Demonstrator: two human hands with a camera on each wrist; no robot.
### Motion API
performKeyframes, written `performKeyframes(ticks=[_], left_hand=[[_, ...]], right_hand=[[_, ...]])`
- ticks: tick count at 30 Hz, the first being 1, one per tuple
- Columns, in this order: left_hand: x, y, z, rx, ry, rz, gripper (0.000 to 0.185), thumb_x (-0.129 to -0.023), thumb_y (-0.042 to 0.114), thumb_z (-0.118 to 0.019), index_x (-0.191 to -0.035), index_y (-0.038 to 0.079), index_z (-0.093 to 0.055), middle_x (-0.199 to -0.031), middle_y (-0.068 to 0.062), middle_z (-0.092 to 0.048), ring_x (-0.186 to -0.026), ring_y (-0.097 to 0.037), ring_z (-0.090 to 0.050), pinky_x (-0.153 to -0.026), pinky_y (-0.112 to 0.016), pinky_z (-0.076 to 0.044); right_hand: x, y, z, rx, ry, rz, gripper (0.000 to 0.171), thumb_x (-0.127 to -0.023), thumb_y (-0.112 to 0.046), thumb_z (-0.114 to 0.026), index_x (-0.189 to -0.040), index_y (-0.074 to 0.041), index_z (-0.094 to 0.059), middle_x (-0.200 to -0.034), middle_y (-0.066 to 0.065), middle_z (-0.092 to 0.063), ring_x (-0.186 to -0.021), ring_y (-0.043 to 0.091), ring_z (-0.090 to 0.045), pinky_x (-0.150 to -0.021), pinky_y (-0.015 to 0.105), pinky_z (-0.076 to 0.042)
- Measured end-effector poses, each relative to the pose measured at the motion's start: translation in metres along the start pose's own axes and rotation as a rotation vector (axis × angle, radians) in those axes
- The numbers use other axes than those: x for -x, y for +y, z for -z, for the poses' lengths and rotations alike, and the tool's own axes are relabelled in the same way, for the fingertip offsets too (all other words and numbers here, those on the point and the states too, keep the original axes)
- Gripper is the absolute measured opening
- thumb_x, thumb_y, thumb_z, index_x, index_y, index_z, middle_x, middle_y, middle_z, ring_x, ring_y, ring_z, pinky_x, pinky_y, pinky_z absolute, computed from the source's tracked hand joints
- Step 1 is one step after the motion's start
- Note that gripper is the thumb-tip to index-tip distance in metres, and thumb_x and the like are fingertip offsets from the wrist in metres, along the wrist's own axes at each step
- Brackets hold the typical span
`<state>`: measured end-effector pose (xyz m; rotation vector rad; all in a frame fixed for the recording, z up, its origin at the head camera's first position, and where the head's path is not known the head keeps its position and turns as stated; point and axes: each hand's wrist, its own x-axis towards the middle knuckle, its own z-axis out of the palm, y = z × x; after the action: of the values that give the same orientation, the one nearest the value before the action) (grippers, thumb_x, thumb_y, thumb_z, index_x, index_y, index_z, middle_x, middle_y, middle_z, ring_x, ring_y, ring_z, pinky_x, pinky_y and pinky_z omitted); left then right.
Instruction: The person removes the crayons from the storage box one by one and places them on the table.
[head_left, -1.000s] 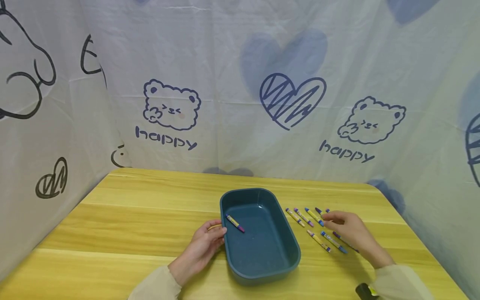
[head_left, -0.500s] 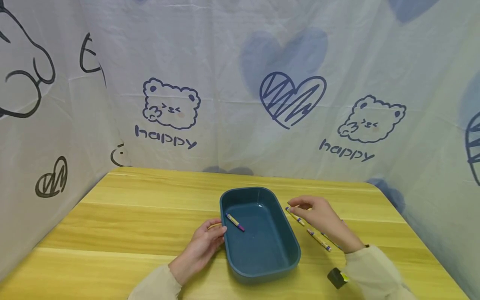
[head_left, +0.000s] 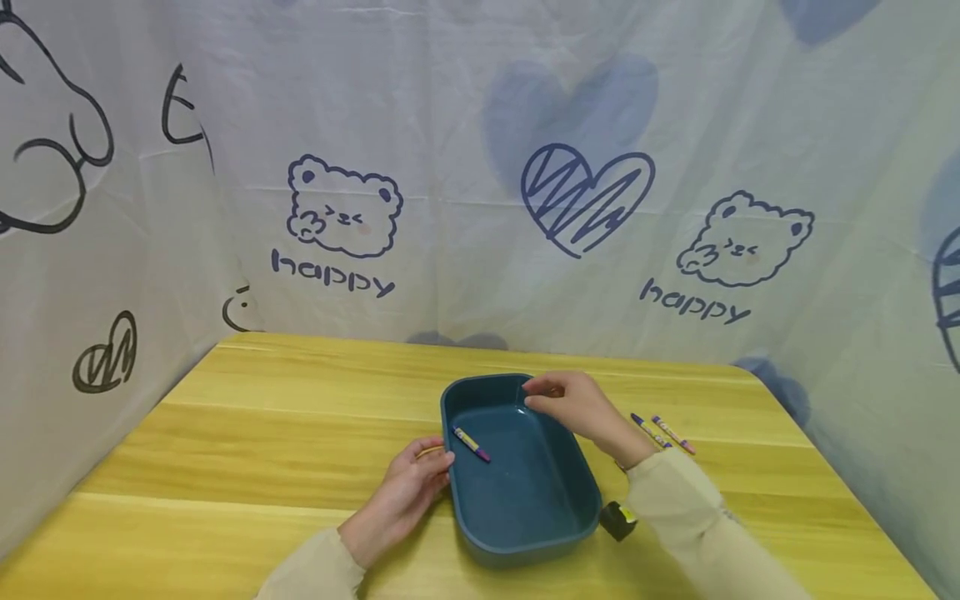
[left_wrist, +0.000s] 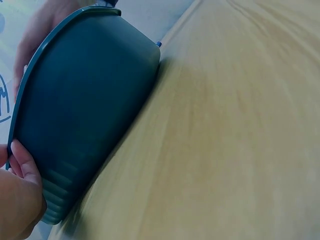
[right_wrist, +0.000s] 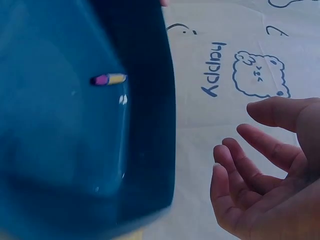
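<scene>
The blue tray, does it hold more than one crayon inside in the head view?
No, only one crayon lies inside the blue tray; two other crayons lie on the table.

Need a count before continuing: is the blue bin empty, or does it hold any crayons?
Not empty. One crayon lies on the floor of the blue bin, near its left wall; the right wrist view shows it too.
</scene>
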<state>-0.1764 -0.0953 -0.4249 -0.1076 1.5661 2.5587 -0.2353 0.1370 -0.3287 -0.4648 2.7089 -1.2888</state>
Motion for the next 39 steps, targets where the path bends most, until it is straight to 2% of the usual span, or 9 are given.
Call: performKeyframes(ticks=[4,8,18,24,30,34,39], left_hand=[[-0.001,-0.001,0.001,0.001,-0.002,0.002,0.032,-0.091,-0.006,-0.055,-0.119,-0.007,-0.041,-0.088,-0.003,-0.056,-0.078,-0.011,-0.055,-0.073,-0.021,-0.048],[-0.001,-0.002,0.0,0.002,-0.002,0.003,0.031,-0.091,-0.006,-0.055,-0.118,-0.007,-0.041,-0.088,-0.003,-0.056,-0.078,-0.011,-0.055,-0.073,-0.022,-0.048],[-0.001,-0.002,-0.001,0.003,-0.007,0.015,0.028,-0.092,-0.006,-0.053,-0.117,-0.005,-0.041,-0.087,-0.002,-0.056,-0.078,-0.011,-0.055,-0.072,-0.022,-0.048],[-0.001,-0.001,-0.002,0.001,-0.007,0.015,0.028,-0.092,-0.006,-0.053,-0.117,-0.005,-0.041,-0.087,-0.002,-0.056,-0.077,-0.011,-0.054,-0.072,-0.021,-0.047],[0.0,0.0,-0.002,0.002,0.0,0.012,0.026,-0.092,-0.006,-0.052,-0.116,-0.005,-0.042,-0.087,-0.002,-0.056,-0.076,-0.01,-0.054,-0.071,-0.021,-0.047],[0.0,0.001,-0.002,0.008,0.006,0.008,0.026,-0.091,-0.006,-0.052,-0.115,-0.005,-0.042,-0.086,-0.002,-0.055,-0.076,-0.009,-0.054,-0.071,-0.021,-0.047],[0.0,0.001,0.0,0.009,0.01,0.009,0.027,-0.091,-0.007,-0.053,-0.115,-0.004,-0.042,-0.087,-0.002,-0.056,-0.077,-0.01,-0.055,-0.072,-0.021,-0.047]], right_hand=[[-0.014,-0.006,-0.01,-0.027,0.011,-0.015,0.03,-0.093,-0.017,-0.065,-0.119,-0.002,-0.066,-0.116,0.009,-0.065,-0.107,0.027,-0.059,-0.089,0.041,-0.049],[-0.026,-0.005,-0.023,-0.067,0.022,-0.02,0.028,-0.092,-0.015,-0.066,-0.116,-0.001,-0.067,-0.113,0.009,-0.066,-0.104,0.026,-0.06,-0.086,0.04,-0.051],[-0.039,0.007,-0.063,-0.169,0.04,-0.055,0.023,-0.091,-0.01,-0.065,-0.111,0.002,-0.068,-0.104,0.01,-0.068,-0.093,0.025,-0.065,-0.079,0.039,-0.053],[-0.046,0.008,-0.075,-0.182,0.039,-0.1,0.022,-0.091,-0.011,-0.065,-0.109,0.001,-0.069,-0.101,0.009,-0.068,-0.092,0.027,-0.065,-0.078,0.038,-0.054],[-0.054,0.009,-0.084,-0.167,0.051,-0.132,0.018,-0.089,-0.01,-0.067,-0.103,0.001,-0.071,-0.092,0.008,-0.069,-0.085,0.026,-0.065,-0.07,0.033,-0.054],[-0.057,0.013,-0.09,-0.15,0.029,-0.134,0.018,-0.088,-0.008,-0.068,-0.102,0.003,-0.071,-0.09,0.009,-0.069,-0.079,0.022,-0.065,-0.067,0.032,-0.054],[-0.057,0.019,-0.092,-0.141,0.007,-0.193,0.019,-0.085,-0.006,-0.07,-0.101,0.004,-0.071,-0.092,0.009,-0.069,-0.078,0.019,-0.066,-0.067,0.033,-0.055]])
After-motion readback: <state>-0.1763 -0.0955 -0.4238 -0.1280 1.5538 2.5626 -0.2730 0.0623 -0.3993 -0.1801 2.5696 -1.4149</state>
